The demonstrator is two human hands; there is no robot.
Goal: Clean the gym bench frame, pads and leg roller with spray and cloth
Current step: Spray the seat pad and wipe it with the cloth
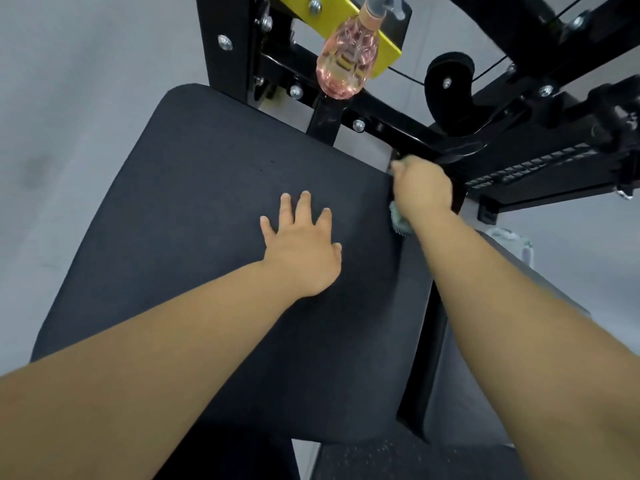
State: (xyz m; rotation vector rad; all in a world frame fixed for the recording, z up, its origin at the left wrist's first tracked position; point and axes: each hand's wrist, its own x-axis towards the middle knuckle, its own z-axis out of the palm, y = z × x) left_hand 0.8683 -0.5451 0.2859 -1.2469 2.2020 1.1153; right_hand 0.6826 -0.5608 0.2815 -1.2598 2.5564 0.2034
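The black pad (190, 237) fills the left and middle, over a grey floor (69, 116). The left hand (301, 251) lies flat on it, fingers (304, 206) straight and spread apart. Above, a pink spray bottle (346, 60) hangs in front of a yellow bar (388, 46). At the pad's right edge the right hand (424, 187) has its fingers curled around a pale green cloth (400, 221), held against the black frame (398, 133), which runs on to the right.

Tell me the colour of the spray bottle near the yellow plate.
The spray bottle is transparent pink; the head view, the only one, shows it.
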